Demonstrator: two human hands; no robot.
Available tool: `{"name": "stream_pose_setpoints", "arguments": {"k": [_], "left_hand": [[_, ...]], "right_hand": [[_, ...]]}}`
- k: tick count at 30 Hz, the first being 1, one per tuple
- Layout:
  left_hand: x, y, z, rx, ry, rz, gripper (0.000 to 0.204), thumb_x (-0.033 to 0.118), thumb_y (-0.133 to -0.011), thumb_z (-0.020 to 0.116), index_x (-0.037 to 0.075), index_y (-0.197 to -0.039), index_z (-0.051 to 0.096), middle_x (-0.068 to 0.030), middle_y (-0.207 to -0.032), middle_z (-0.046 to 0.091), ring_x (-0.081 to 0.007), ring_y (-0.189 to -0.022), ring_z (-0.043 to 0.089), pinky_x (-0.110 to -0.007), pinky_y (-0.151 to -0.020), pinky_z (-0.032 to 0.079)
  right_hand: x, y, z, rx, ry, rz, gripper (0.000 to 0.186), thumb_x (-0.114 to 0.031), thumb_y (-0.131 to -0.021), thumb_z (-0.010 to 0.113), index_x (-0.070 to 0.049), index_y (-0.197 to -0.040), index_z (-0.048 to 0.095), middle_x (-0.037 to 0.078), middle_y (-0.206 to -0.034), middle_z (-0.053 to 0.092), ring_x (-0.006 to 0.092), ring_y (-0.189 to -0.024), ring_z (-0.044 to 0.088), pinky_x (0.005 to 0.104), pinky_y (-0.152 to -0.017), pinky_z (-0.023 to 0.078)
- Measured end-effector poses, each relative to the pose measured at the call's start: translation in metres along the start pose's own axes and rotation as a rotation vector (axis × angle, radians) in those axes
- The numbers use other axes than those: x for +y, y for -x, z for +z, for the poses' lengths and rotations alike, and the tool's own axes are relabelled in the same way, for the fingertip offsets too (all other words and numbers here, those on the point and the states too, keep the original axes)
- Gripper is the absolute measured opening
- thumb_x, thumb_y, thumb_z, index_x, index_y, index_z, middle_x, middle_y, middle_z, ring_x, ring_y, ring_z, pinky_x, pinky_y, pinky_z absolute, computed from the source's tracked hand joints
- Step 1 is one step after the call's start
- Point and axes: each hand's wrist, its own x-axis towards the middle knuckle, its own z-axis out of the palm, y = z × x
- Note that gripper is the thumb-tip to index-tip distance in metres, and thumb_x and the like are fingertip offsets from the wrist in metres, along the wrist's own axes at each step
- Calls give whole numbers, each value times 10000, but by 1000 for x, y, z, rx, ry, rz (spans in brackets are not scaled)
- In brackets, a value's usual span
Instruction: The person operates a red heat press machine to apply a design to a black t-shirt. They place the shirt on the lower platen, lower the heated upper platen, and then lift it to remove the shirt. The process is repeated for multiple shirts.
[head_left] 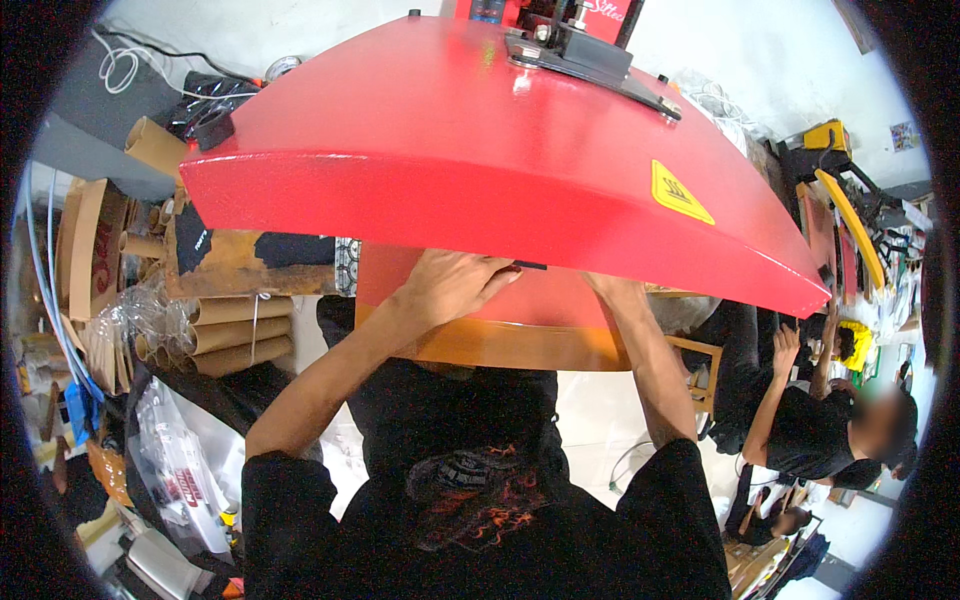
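My left hand (463,278) reaches into the gap beneath the red upper plate of a press (460,130). Its thumb shows, but its fingertips are partly hidden at a dark strip (530,265) below the plate's front edge. My right hand (610,287) is farther right, its fingers mostly hidden under the same plate. The lower platen (530,340), red on top with an orange front, lies beneath both hands. Whether either hand grips anything I cannot tell. A black bracket (590,70) and a yellow warning sticker (680,190) are on the upper plate.
Cardboard tubes (240,330), cartons (92,245) and plastic wrapping are piled at the left beside a worn bench with dark cloth (290,255). A co-worker in black (810,430) works at the right near other equipment (850,230); another person (765,525) is lower right.
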Motion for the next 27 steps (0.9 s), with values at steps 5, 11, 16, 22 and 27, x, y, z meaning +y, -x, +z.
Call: {"name": "stream_pose_setpoints", "arguments": {"k": [5, 11, 16, 22, 27], "left_hand": [[-1, 2, 1, -119, -26, -1, 418, 394, -976, 563, 145, -1305, 630, -57, -1238, 656, -253, -1167, 597, -485, -1005, 436], [13, 29, -24, 63, -38, -73, 525, 342, -967, 594, 118, -1437, 534, -84, -1436, 531, -305, -1344, 447, -526, -1124, 332], [15, 92, -71, 228, -83, -446, 513, 140, -927, 643, 74, -1426, 546, -129, -1482, 506, -336, -1344, 454, -485, -1133, 336], [16, 196, -101, 618, 45, -927, 393, 91, -1028, 502, -23, -1402, 546, -181, -1395, 589, -295, -1295, 531, -402, -1106, 372], [30, 232, -89, 670, 35, -1046, 376, 89, -1054, 468, -13, -1409, 541, -190, -1348, 607, -282, -1255, 558, -381, -1076, 401]], "right_hand": [[-2, -2, -2, -30, 2, -24, 236, -154, -891, 720, -5, -1074, 707, 188, -990, 724, 345, -980, 688, 432, -872, 508], [-8, -4, 7, -22, 88, -81, 243, -162, -890, 725, -7, -1077, 708, 189, -986, 723, 346, -983, 687, 433, -881, 504], [-38, -1, -20, -32, -28, 57, 237, -165, -888, 728, -10, -1066, 714, 187, -988, 722, 334, -969, 690, 425, -878, 506], [-115, 13, -134, 12, -228, -40, 195, 1, -775, 749, -54, -960, 771, 95, -826, 713, 256, -733, 698, 348, -682, 543], [-115, -29, -255, 443, -38, -510, 193, -223, -782, 741, -58, -883, 742, 90, -729, 679, 204, -664, 659, 320, -584, 511]]}}
